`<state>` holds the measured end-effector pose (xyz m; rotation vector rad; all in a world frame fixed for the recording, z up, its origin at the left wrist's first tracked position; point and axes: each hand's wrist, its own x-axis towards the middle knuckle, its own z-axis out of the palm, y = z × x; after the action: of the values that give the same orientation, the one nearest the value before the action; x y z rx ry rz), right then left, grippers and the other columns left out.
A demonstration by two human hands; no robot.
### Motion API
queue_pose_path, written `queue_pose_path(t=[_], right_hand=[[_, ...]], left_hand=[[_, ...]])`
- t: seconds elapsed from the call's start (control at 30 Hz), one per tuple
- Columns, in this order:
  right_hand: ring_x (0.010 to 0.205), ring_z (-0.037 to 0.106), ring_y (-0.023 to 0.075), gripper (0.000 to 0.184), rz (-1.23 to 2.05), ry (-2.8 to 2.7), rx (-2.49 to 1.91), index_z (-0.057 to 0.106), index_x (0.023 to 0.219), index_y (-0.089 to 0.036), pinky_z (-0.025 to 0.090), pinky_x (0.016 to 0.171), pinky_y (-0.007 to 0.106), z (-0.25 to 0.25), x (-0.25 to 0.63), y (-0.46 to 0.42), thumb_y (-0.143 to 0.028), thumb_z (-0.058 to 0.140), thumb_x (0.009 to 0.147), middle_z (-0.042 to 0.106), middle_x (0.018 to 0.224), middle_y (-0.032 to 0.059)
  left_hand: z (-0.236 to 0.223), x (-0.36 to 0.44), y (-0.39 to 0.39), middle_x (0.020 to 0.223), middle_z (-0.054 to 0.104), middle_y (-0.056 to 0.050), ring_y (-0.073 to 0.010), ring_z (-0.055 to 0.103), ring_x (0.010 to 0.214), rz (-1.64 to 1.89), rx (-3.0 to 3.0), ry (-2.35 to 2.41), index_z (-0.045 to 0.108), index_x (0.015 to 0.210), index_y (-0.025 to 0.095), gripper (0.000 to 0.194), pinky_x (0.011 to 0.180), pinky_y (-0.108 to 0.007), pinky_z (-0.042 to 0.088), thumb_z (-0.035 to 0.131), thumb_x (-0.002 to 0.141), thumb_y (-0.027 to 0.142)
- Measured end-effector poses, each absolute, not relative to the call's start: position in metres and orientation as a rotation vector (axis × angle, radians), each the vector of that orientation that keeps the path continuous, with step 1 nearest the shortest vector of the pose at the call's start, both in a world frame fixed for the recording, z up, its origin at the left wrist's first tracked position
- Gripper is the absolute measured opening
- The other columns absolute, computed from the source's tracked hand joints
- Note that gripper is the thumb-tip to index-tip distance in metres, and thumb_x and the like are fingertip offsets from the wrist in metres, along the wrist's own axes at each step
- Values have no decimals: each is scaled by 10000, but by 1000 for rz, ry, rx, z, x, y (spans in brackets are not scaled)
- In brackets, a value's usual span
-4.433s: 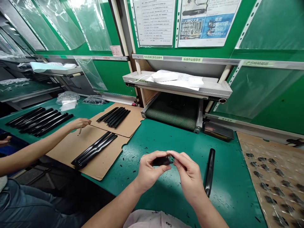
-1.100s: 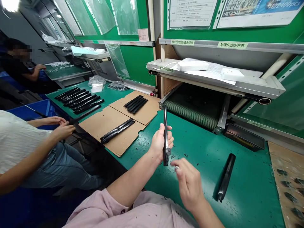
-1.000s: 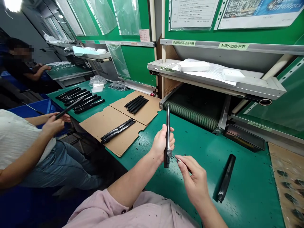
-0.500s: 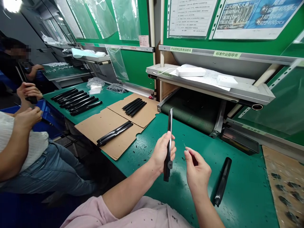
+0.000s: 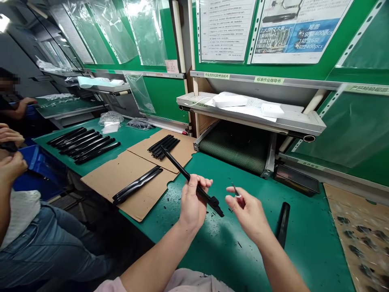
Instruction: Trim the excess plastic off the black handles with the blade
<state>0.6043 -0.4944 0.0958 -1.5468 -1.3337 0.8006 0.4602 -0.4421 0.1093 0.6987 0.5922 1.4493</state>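
Observation:
My left hand [image 5: 191, 205] is closed round the middle of a long, glossy black plastic part [image 5: 176, 163]. The part slants, its narrow end up and to the left, its knobbed end down and to the right. In my right hand [image 5: 251, 213] is a small tool with a thin, dark pointed tip [image 5: 234, 188]; its handle is mostly hidden by the fingers. The tip points up, a short gap away from the part. Beyond my right wrist, a wider black plastic piece [image 5: 283, 221] lies on the green table [image 5: 225, 255].
Cardboard sheets [image 5: 103, 172] at left carry black parts [image 5: 138, 184]. More black parts [image 5: 85, 144] lie farther left. A conveyor belt [image 5: 234, 144] runs under a shelf [image 5: 252, 117]. Bagged small pieces [image 5: 355, 250] lie at right. A co-worker's hands [image 5: 11, 156] show at the left edge.
The black part has tilted from nearly upright to a slant leaning left. My right hand has turned, and its tool shows more. The view has shifted right.

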Motion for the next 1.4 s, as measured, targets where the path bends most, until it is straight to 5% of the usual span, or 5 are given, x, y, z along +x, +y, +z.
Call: queue_pose_path(t=[0.4, 0.67, 1.03, 1.3, 1.4], right_hand=[[499, 333, 100, 404, 1083, -1272, -1360, 546, 613, -182, 288, 492, 251, 97, 611, -489, -527, 628, 805, 404, 518, -51], [765, 592, 180, 409, 399, -1319, -1658, 626, 1232, -237, 444, 623, 284, 96, 610, -499, -467, 407, 974, 634, 919, 55], [752, 626, 156, 199, 100, -1184, -1429, 726, 1043, -188, 513, 650, 266, 68, 564, -506, -283, 621, 902, 660, 898, 61], [848, 646, 199, 222, -152, -1109, -1572, 729, 1051, -184, 502, 764, 308, 71, 593, -501, -313, 642, 893, 698, 958, 78], [708, 632, 170, 267, 6, -1115, -1635, 713, 1016, -187, 463, 606, 268, 76, 603, -502, -386, 549, 944, 702, 859, 54]], left_hand=[[106, 459, -446, 781, 626, -10, -173, 643, 843, 1228, 756, 587, 561, 811, 193, 182, 903, -381, 512, 648, 856, 347], [108, 455, -451, 909, 643, -27, -212, 651, 968, 1552, 1026, 694, 583, 836, 213, 136, 1004, -452, 467, 712, 792, 212], [108, 463, -457, 1013, 527, -26, -227, 615, 1040, 1757, 1095, 769, 557, 805, 220, 152, 963, -429, 492, 707, 796, 234], [106, 451, -457, 952, 529, -5, -131, 617, 753, 1644, 1116, 732, 529, 862, 227, 135, 837, -363, 526, 659, 838, 255], [107, 447, -451, 791, 514, 25, -77, 511, 542, 1472, 1077, 723, 521, 884, 217, 143, 642, -287, 528, 582, 897, 346]])
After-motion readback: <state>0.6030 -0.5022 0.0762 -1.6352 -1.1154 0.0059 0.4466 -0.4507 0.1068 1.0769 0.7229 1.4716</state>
